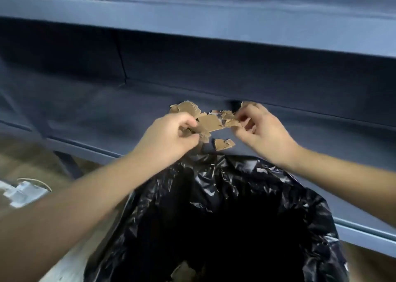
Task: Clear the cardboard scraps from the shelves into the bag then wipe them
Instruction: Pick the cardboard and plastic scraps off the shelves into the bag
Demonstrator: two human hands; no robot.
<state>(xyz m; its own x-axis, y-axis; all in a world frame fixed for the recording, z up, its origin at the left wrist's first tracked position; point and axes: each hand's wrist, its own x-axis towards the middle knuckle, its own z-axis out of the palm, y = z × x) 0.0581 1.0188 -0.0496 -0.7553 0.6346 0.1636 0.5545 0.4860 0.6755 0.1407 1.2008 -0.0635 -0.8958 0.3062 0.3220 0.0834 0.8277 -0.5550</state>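
Note:
Several brown cardboard scraps (211,122) lie on the dark blue shelf (96,114) just above the open black bag (225,217). My left hand (171,138) curls its fingers round scraps at the left of the pile. My right hand (260,131) pinches scraps at the right of the pile. One small scrap (224,144) lies loose near the shelf's front edge between my hands. A piece of cardboard (183,271) shows deep inside the bag.
An upper shelf (214,22) overhangs the working shelf. The brown floor (27,157) shows at the left, with a white object (23,192) on it. The bag's rim stands right against the shelf's front edge.

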